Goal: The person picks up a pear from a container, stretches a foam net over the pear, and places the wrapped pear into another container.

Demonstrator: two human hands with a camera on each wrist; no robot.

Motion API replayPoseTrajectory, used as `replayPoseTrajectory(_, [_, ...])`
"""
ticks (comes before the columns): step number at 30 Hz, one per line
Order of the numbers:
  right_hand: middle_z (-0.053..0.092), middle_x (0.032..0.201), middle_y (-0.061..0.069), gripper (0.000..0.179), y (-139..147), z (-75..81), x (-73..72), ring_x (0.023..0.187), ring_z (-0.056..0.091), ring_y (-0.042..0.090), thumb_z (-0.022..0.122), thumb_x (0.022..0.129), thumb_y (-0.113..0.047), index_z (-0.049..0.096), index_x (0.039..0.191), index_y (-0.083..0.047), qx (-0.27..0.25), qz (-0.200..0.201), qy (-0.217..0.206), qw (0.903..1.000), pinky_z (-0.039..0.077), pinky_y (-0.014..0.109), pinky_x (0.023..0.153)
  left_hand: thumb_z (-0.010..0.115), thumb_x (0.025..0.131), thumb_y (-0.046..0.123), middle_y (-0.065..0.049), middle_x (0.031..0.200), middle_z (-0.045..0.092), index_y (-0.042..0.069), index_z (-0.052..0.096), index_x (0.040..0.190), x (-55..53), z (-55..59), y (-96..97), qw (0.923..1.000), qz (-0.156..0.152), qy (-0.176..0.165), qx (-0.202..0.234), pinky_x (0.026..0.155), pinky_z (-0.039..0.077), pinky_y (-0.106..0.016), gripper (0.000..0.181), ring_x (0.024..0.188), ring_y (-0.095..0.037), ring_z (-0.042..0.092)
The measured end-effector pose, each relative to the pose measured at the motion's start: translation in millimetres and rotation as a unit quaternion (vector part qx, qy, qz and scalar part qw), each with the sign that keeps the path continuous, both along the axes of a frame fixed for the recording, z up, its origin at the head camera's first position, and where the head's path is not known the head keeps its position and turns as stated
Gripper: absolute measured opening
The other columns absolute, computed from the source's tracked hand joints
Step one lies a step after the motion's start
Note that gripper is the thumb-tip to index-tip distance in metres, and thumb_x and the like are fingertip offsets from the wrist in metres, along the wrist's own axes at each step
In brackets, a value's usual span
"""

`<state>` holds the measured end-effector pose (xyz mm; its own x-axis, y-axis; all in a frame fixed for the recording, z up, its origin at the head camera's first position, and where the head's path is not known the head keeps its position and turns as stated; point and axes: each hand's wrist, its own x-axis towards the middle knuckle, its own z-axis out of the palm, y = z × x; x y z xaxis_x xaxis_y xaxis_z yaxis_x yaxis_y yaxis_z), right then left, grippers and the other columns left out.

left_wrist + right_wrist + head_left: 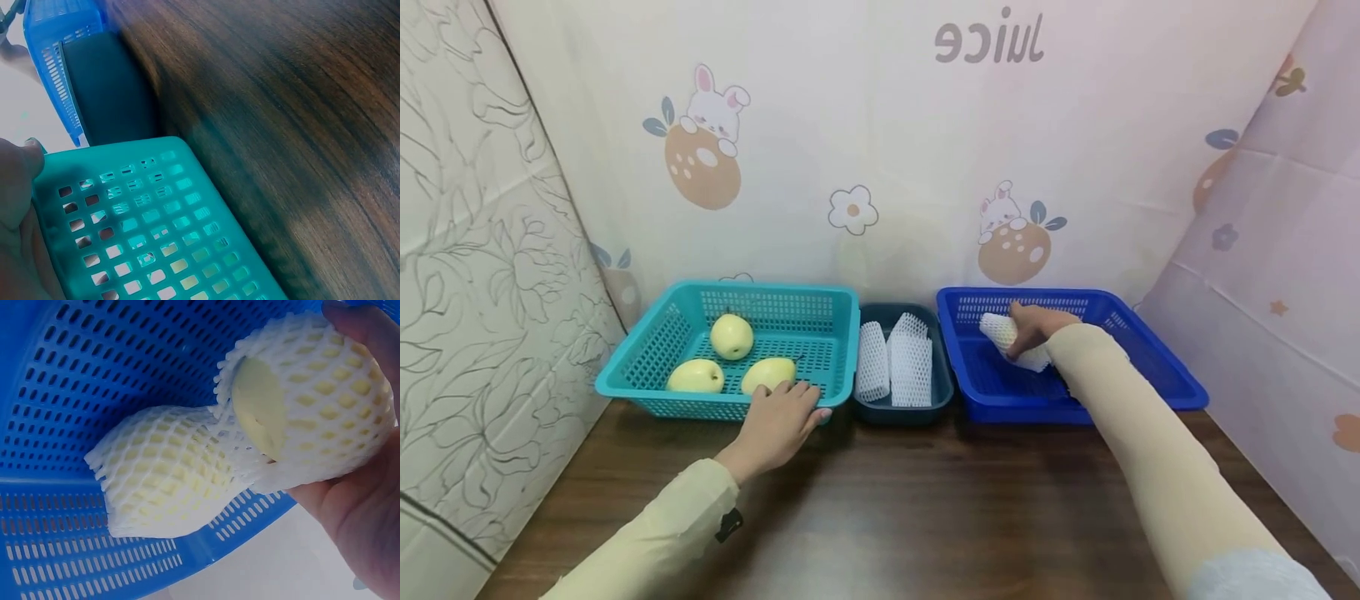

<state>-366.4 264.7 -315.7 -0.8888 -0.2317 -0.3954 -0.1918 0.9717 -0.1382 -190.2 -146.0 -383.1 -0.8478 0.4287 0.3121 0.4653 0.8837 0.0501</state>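
My right hand [1037, 325] grips a pear in a white foam net [312, 394] inside the blue basket [1075, 415]. Part of the pear's pale yellow skin shows at the net's mouth. Touching it in the right wrist view is another netted pear [169, 472], resting in the basket. My left hand [778, 425] lies over the front rim of the teal basket [647, 333], fingers extended at a bare yellow pear [769, 375]; its lower side is hidden. Two more bare pears, one at the back [732, 336] and one at the front left [696, 377], lie in that basket.
Between the baskets stands a dark tray [898, 415] with several white foam nets [912, 367]. All three containers stand on a dark wood table [895, 508], against a printed curtain [865, 133] at the back.
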Motion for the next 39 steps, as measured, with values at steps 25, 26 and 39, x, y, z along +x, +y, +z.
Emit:
replayPoseTrajectory(25, [0.012,0.149,0.033,0.107,-23,-3.5,25.3,0.123,0.028,0.054,0.08,0.078,-0.024,0.004,0.154,-0.015,-0.071,-0.156,-0.05,0.984,0.036,0.068,0.089,0.054,0.096,0.038,0.003,0.077,0.048,0.016,0.053,0.089,5.2,-1.1,1.2,1.0,0.004,0.0,0.002,0.063,0.033,-0.04,0.023,0.075,-0.021,0.05])
replayPoseTrajectory(26, [0.014,0.148,0.034,0.107,-22,-6.4,23.3,0.123,0.029,0.053,0.08,0.078,-0.023,0.005,0.153,-0.014,-0.062,-0.148,-0.046,0.986,0.037,0.067,0.089,0.054,0.096,0.038,0.003,0.077,0.049,0.016,0.054,0.089,5.4,-2.2,1.5,1.0,0.004,0.002,0.001,0.063,0.034,-0.04,0.023,0.075,-0.021,0.05])
replayPoseTrajectory(39, [0.022,0.147,0.033,0.102,-9,7.3,8.6,0.133,0.022,0.05,0.077,0.079,-0.038,0.015,0.147,0.006,-0.013,-0.017,-0.016,0.9996,0.022,0.063,0.103,0.053,0.096,0.039,0.001,0.083,0.054,0.017,0.055,0.092,6.5,-1.4,1.4,1.0,0.005,0.002,0.0,0.063,0.035,-0.04,0.023,0.078,-0.021,0.051])
